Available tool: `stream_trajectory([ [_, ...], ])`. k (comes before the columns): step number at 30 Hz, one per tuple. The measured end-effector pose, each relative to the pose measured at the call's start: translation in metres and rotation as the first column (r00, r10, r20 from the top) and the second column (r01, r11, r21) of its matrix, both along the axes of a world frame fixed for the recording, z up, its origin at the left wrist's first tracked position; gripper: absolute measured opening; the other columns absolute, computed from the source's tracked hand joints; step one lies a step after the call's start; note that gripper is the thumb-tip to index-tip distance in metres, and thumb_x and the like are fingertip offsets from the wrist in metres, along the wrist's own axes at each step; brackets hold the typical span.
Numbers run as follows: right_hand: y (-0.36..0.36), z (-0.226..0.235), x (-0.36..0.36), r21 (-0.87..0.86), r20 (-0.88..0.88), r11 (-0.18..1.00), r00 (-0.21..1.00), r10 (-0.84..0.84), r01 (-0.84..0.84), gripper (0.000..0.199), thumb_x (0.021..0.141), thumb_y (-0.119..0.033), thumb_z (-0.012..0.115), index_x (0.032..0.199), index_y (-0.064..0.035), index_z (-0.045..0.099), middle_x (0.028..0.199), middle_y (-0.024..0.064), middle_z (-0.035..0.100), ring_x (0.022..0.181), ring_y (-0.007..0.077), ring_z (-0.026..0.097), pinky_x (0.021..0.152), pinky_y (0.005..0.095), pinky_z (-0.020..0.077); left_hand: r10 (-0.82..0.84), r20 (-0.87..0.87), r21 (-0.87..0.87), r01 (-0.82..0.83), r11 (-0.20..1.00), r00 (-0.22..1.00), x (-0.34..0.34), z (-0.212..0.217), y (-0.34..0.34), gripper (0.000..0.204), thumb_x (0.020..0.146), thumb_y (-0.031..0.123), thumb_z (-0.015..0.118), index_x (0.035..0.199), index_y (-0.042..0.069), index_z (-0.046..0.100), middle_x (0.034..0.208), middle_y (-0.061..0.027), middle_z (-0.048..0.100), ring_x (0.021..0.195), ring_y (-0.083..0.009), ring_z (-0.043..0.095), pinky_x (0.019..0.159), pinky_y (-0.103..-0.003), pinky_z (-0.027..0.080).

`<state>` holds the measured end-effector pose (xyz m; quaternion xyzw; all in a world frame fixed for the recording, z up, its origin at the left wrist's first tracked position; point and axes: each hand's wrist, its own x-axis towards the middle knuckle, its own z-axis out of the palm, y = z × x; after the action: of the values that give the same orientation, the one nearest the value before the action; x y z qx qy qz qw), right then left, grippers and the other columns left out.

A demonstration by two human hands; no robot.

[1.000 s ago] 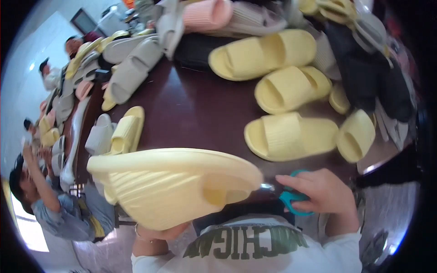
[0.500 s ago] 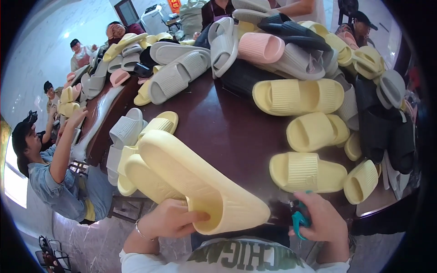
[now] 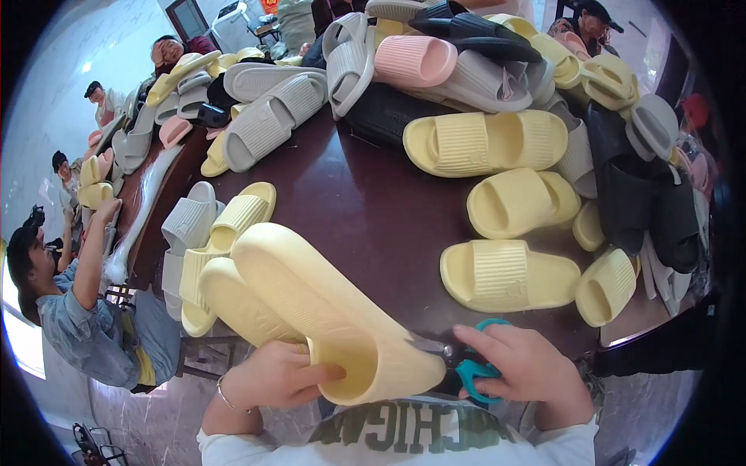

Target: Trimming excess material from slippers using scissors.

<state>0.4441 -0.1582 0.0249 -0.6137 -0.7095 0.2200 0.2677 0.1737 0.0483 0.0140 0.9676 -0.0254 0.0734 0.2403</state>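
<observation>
My left hand [image 3: 276,377] grips the pale yellow slide sandal [image 3: 326,311] above the dark table's [image 3: 365,210] near edge, while my right hand [image 3: 528,365] clasps teal-handled scissors [image 3: 475,371] (blades touching its rim).

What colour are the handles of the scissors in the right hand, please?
Teal, on the scissors in the right hand; head view.

dark brown table [image 3: 365,210] | yellow slippers [image 3: 509,273] | grey slippers [image 3: 268,124] | black slippers [image 3: 388,116]

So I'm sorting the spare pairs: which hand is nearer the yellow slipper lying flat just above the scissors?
Right. The right hand, holding the scissors, sits directly below that slipper; the left hand is farther left, gripping another yellow slipper.
</observation>
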Motion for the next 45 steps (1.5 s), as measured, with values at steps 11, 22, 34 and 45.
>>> stream_trajectory([
  [11,-0.008,-0.011,0.003,0.078,-0.190,0.969,0.958,-0.214,0.232,0.077,0.066,-0.020,0.078,0.129,-0.0012,0.039,0.100,0.0146,0.057,0.085,0.0246,0.059,0.072,0.0347,0.0468,0.239,0.017,-0.227,-0.229,0.946,0.971,-0.002,0.002,0.000,0.028,0.076,0.013,0.064,0.104,0.008,0.059,0.083,-0.0067,0.065,0.076,-0.0231,0.064,0.066,-0.032,0.052],
  [22,0.010,-0.035,-0.026,0.147,-0.160,0.958,0.962,-0.223,0.246,0.090,0.063,-0.031,0.082,0.130,0.0030,0.032,0.096,0.0180,0.051,0.075,0.0293,0.055,0.066,0.0383,0.0461,0.746,0.299,-0.943,0.305,0.134,0.596,0.058,0.026,-0.019,0.073,0.086,0.021,0.058,0.142,0.005,0.013,0.140,-0.0152,0.032,0.125,-0.0268,0.042,0.101,-0.040,0.040],
  [34,0.034,-0.046,-0.053,0.322,-0.108,0.923,0.977,-0.184,0.210,0.080,0.074,-0.035,0.072,0.130,0.0063,0.033,0.081,0.0130,0.049,0.069,0.0249,0.053,0.054,0.0330,0.0462,0.792,0.294,-0.938,0.320,0.133,0.534,0.081,0.011,-0.034,0.072,0.089,0.022,0.057,0.143,0.008,0.012,0.138,-0.0128,0.035,0.125,-0.0259,0.041,0.102,-0.042,0.039],
  [45,0.031,-0.047,-0.052,0.089,-0.260,0.961,0.938,-0.231,0.261,0.073,0.075,-0.025,0.072,0.131,0.0001,0.033,0.094,0.0215,0.056,0.079,0.0375,0.060,0.067,0.0409,0.0491,0.812,0.311,-0.915,0.386,0.116,0.494,0.088,0.010,-0.034,0.074,0.086,0.013,0.060,0.142,0.009,0.013,0.138,-0.0130,0.035,0.124,-0.0260,0.042,0.101,-0.042,0.040],
])
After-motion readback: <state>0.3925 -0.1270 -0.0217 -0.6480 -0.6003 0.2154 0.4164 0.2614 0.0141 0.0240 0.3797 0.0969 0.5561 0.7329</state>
